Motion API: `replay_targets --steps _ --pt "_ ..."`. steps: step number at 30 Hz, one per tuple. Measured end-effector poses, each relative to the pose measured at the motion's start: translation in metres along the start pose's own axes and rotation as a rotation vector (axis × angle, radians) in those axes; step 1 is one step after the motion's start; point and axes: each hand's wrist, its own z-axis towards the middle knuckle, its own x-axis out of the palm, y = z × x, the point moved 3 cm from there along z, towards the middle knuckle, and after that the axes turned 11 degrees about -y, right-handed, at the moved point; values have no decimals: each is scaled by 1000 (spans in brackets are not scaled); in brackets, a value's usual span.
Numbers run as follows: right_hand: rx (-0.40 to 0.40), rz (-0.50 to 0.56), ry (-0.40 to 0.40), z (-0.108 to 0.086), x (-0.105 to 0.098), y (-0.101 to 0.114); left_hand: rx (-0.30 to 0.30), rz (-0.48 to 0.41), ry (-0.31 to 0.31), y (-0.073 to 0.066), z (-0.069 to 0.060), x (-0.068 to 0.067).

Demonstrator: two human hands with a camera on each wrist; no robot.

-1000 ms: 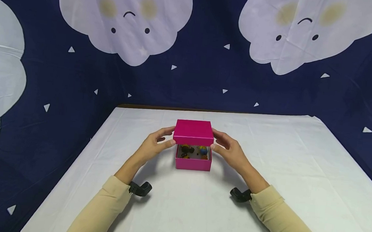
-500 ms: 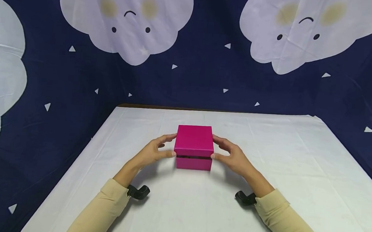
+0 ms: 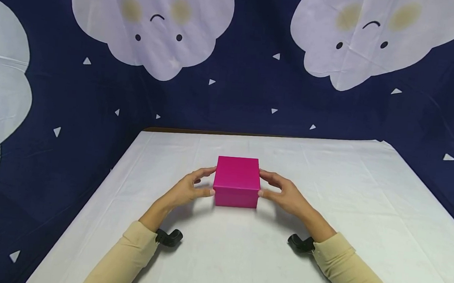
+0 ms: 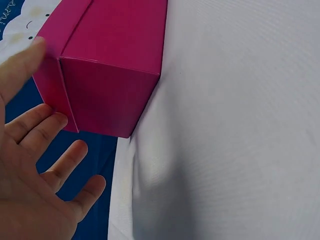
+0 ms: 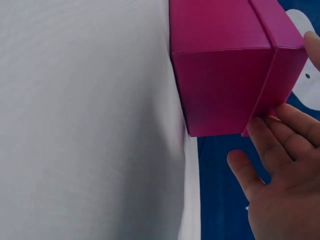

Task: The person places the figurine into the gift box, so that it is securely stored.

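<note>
A glossy pink box [image 3: 236,198] stands on the white-covered table with its pink lid [image 3: 238,172] seated on top, so the contents are hidden. My left hand [image 3: 183,190] holds the lid's left side, the thumb near the front corner and the fingertips farther back. On the opposite side my right hand [image 3: 288,195] holds the lid in the same way. In the left wrist view, two fingertips [image 4: 59,120] touch the lid's side while the other two fingers stay off the box. In the right wrist view, fingertips [image 5: 257,125] meet the lid's lower edge.
White cloth [image 3: 218,256] covers the table around the box. A dark blue backdrop [image 3: 246,103] with white clouds hangs behind the table's far edge. Black wrist cameras [image 3: 169,238] jut inward from both forearms.
Both hands have lowered the lid onto the box. The gap that showed small colourful items inside has closed; the box base has stayed in place.
</note>
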Motion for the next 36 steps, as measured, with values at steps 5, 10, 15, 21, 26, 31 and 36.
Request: replay_targets --steps 5,10,15,21,26,31,36 --pt "-2 -1 7 -1 0 -2 30 -6 2 0 -1 1" --pt "10 -28 15 0 0 -4 17 8 7 1 0 2" --pt "36 -46 27 -1 0 -4 10 20 17 2 1 4" --pt "62 -58 39 -1 1 -5 -26 31 25 6 0 6" --pt "64 -62 49 -2 1 -3 -42 47 25 8 -1 7" --pt "46 -56 53 -2 2 -3 -49 38 20 7 -1 8" --pt "23 -47 59 0 2 -4 -47 48 30 -11 -7 5"
